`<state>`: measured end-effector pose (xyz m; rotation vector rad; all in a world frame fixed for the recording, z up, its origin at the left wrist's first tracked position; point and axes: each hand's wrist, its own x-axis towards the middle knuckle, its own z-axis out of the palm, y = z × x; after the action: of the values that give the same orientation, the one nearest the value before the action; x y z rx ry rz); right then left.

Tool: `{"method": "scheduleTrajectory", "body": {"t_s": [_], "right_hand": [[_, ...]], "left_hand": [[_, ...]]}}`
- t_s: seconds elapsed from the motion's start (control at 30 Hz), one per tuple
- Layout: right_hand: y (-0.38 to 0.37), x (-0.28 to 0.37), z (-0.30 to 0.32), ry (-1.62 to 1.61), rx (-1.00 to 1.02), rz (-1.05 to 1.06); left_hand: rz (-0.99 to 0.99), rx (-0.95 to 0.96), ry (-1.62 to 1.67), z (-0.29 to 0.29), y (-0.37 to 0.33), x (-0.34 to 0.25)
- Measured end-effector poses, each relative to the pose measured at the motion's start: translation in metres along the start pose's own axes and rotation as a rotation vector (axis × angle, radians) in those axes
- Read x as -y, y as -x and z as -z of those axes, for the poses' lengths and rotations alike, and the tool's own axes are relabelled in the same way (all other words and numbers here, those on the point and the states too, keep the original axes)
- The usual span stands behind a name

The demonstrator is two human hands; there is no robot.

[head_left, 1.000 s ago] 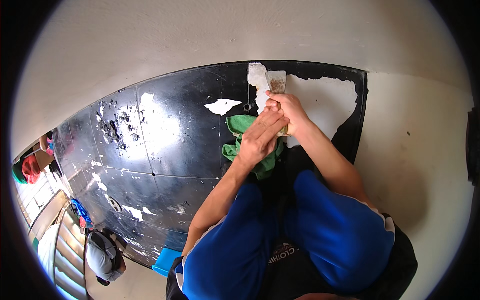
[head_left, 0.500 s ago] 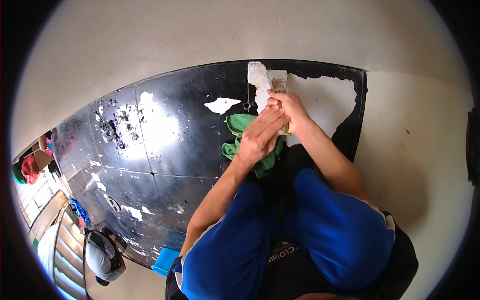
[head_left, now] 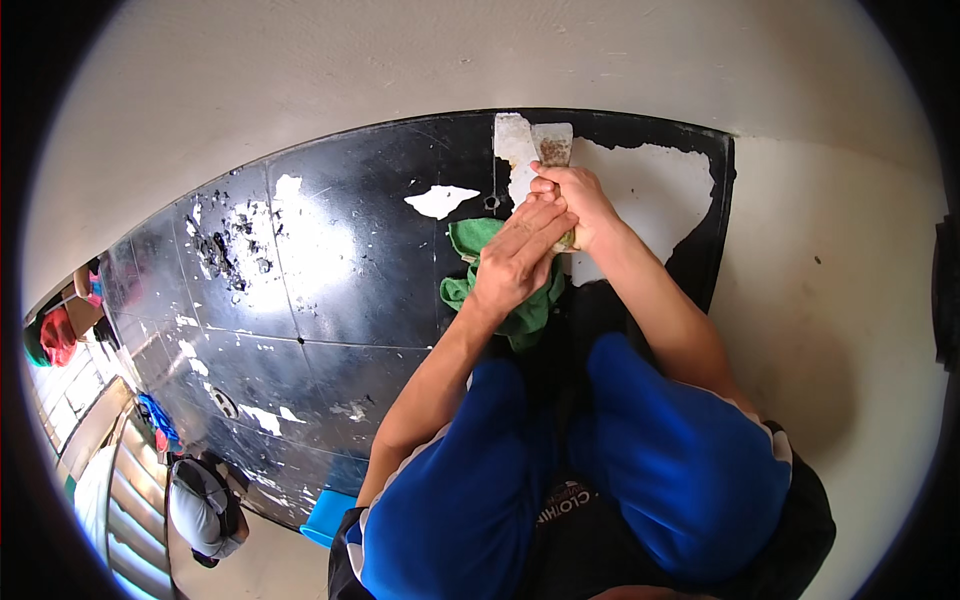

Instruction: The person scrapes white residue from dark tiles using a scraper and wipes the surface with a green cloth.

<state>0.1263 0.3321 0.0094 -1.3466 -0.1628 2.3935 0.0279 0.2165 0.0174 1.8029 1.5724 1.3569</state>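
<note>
A scraper (head_left: 554, 147) with a wide, stained metal blade lies against the surface, its blade pointing away from me. My right hand (head_left: 578, 203) is closed round its handle. Over the handle and the right hand's fingers lies my left hand (head_left: 518, 258), pressing with its fingers together. Most of the handle is hidden; only a small yellowish-green bit shows. The blade touches a stripped pale patch (head_left: 650, 195) in the black coating (head_left: 380, 270). Under and beside my left hand is a crumpled green cloth (head_left: 535, 322).
More bare white patches (head_left: 440, 201) and flaked spots (head_left: 235, 250) mark the black surface. A pale wall (head_left: 330, 70) rises beyond it. At lower left are a blue plastic object (head_left: 328, 517), another person (head_left: 205, 508) and a railing (head_left: 135, 520). My knees in blue (head_left: 440, 490) are close.
My hands and the scraper have slid slightly away from me, bringing the blade nearer the surface's far edge. The whole view has shifted a little. Both hands keep their hold.
</note>
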Motion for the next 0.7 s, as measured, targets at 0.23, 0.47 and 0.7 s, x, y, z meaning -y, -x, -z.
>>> {"method": "scheduleTrajectory", "body": {"t_s": [0.23,0.47,0.7], "right_hand": [[-0.007,-0.001,0.004,0.061,-0.019,-0.003],[0.002,-0.001,0.007,0.11,-0.026,0.002],[0.001,0.003,0.003,0.095,-0.009,-0.017]], "left_hand": [[0.03,-0.004,0.037,-0.002,0.0,-0.001],[0.029,0.025,0.013,-0.003,0.005,-0.007],[0.011,-0.005,0.01,-0.003,0.0,-0.003]]}}
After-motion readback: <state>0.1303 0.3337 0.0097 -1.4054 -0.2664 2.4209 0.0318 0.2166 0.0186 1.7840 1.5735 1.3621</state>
